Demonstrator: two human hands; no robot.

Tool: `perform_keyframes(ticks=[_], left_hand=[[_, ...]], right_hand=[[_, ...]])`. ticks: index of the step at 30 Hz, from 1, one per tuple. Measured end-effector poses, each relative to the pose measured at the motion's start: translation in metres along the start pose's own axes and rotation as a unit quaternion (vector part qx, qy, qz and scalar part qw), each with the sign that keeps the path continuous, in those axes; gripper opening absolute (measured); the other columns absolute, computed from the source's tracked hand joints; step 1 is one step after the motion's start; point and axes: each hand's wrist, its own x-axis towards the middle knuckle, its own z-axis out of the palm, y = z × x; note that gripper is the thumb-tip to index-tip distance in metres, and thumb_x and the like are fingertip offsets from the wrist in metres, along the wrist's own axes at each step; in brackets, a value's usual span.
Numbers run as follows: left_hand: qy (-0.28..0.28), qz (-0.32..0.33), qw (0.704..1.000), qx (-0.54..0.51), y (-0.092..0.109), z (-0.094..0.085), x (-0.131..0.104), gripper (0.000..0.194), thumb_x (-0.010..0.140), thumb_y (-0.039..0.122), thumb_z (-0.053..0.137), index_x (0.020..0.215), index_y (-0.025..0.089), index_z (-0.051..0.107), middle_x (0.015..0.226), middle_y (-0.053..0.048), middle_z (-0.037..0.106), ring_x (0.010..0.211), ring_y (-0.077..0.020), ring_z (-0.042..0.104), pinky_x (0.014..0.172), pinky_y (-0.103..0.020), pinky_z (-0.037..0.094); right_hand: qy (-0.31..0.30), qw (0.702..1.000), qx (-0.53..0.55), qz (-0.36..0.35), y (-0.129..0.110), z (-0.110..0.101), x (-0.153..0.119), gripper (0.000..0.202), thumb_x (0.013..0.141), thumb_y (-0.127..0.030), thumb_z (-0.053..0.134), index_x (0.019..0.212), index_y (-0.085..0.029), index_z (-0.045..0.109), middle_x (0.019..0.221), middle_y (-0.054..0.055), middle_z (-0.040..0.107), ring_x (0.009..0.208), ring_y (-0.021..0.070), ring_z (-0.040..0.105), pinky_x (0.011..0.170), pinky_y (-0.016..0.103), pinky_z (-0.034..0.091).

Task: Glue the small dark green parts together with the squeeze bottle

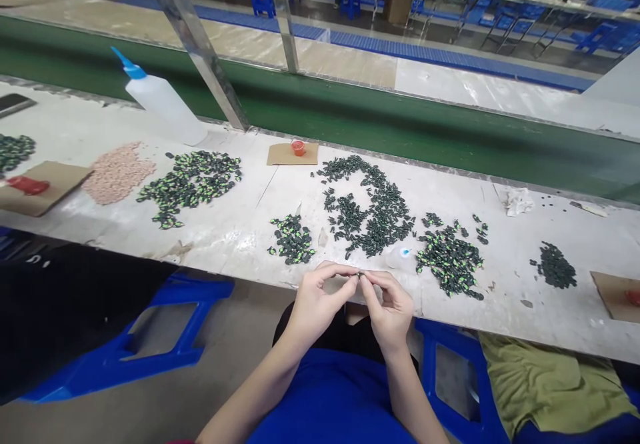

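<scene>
Over the table's front edge, my left hand [320, 297] and my right hand [389, 307] meet fingertip to fingertip. Both pinch a tiny dark piece [359, 275] between thumbs and forefingers; its exact kind is too small to make out. Just beyond lies a loose pile of small dark green pieces [385, 214]. A smaller heap of black-and-bright-green pieces [291, 239] sits to the left of my hands. Another black-and-green heap [450, 261] is on the right, with a small translucent bottle with a blue tip [400, 257] beside it.
A large white squeeze bottle [165, 107] stands at the back left, near pink pieces [119, 173] and more black-and-green ones [193, 181]. A red cup [298, 147] rests on cardboard. Metal posts and a green belt [350, 114] run behind. Blue stools [185, 324] flank me.
</scene>
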Motion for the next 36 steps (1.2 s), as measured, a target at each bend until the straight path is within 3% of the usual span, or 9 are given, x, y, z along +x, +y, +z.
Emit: perform_keyframes(ticks=[4, 8, 14, 22, 26, 32, 36], left_hand=[[-0.038, 0.059, 0.996, 0.049, -0.003, -0.006, 0.003, 0.012, 0.082, 0.019, 0.063, 0.088, 0.021, 0.073, 0.087, -0.005, 0.073, 0.086, -0.0186, 0.066, 0.078, -0.029, 0.054], [-0.102, 0.171, 0.973, 0.117, -0.002, -0.015, 0.008, 0.018, 0.09, 0.016, 0.054, 0.096, 0.022, 0.07, 0.088, -0.004, 0.073, 0.086, -0.018, 0.063, 0.077, -0.031, 0.051], [-0.089, 0.296, 0.921, 0.238, 0.003, -0.019, 0.008, 0.022, 0.094, 0.01, 0.046, 0.097, 0.021, 0.065, 0.082, -0.001, 0.07, 0.08, -0.0159, 0.058, 0.079, -0.033, 0.042], [-0.083, 0.325, 0.906, 0.259, 0.004, -0.017, 0.002, 0.024, 0.093, 0.006, 0.043, 0.095, 0.02, 0.061, 0.07, 0.0, 0.06, 0.072, -0.0161, 0.049, 0.071, -0.03, 0.041], [-0.107, 0.324, 0.895, 0.286, 0.002, -0.019, 0.0, 0.023, 0.093, 0.007, 0.042, 0.092, 0.019, 0.061, 0.07, -0.001, 0.061, 0.073, -0.0162, 0.05, 0.073, -0.03, 0.041], [-0.134, 0.332, 0.896, 0.262, -0.005, -0.008, -0.008, 0.022, 0.095, 0.012, 0.041, 0.091, 0.019, 0.062, 0.074, -0.001, 0.064, 0.075, -0.0153, 0.053, 0.078, -0.03, 0.041], [-0.17, 0.291, 0.902, 0.27, -0.009, 0.0, -0.007, 0.019, 0.095, 0.018, 0.047, 0.107, 0.023, 0.061, 0.086, -0.001, 0.071, 0.084, -0.0158, 0.059, 0.094, -0.037, 0.035]], right_hand=[[-0.059, 0.998, -0.02, 0.001, -0.001, -0.013, 0.009, 0.028, 0.077, -0.016, 0.069, 0.104, -0.022, 0.071, 0.084, 0.004, 0.074, 0.069, 0.0161, 0.069, 0.068, 0.031, 0.059], [-0.106, 0.994, 0.002, 0.008, -0.003, -0.019, 0.017, 0.021, 0.075, -0.016, 0.069, 0.095, -0.023, 0.073, 0.079, 0.003, 0.073, 0.067, 0.0149, 0.067, 0.066, 0.029, 0.059], [-0.103, 0.985, 0.083, 0.108, -0.004, -0.016, 0.016, 0.017, 0.069, -0.019, 0.074, 0.085, -0.021, 0.074, 0.074, 0.002, 0.072, 0.066, 0.015, 0.068, 0.065, 0.026, 0.059], [-0.094, 0.973, 0.135, 0.164, 0.0, -0.01, 0.011, 0.015, 0.062, -0.021, 0.077, 0.076, -0.02, 0.071, 0.059, -0.002, 0.064, 0.054, 0.0106, 0.061, 0.055, 0.022, 0.055], [-0.134, 0.968, 0.133, 0.164, 0.005, -0.013, 0.01, 0.016, 0.064, -0.022, 0.077, 0.079, -0.019, 0.072, 0.059, -0.002, 0.064, 0.052, 0.01, 0.059, 0.055, 0.022, 0.055], [-0.203, 0.969, 0.06, 0.127, 0.0, -0.037, 0.008, 0.012, 0.069, -0.019, 0.072, 0.082, -0.02, 0.073, 0.063, -0.001, 0.065, 0.053, 0.0111, 0.061, 0.053, 0.023, 0.055], [-0.168, 0.981, -0.052, 0.079, -0.006, -0.063, 0.01, 0.01, 0.074, -0.022, 0.069, 0.082, -0.02, 0.073, 0.07, 0.002, 0.068, 0.061, 0.0142, 0.064, 0.058, 0.026, 0.056]])
